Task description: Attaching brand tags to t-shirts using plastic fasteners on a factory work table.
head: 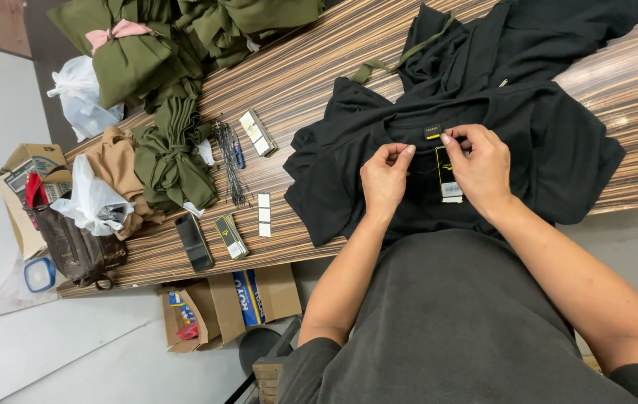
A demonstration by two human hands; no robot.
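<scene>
Garment: soft black cotton T-shirt (551, 142) – limp, light; best held at collar.
Left hand (384, 178): pinching collar fabric.
Right hand (481, 166): pinching black-and-yellow card hang tag (448, 178).

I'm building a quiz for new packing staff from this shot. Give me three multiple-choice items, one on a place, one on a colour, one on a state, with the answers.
1. Where does the dark phone lie?
A. on the table near its front edge, left of the black garment
B. on the floor
C. on the black garment

2. What colour is the garment under the hands?
A. olive green
B. black
C. tan

3. What is the right hand doing?
A. resting flat on bare wood
B. holding scissors
C. pinching at the neck label, over a hang tag

Answers:
1 A, it lies on the striped table beside a tag stack.
2 B, the spread shirt is black.
3 C, its fingertips meet at the collar, the left hand alongside.
</scene>
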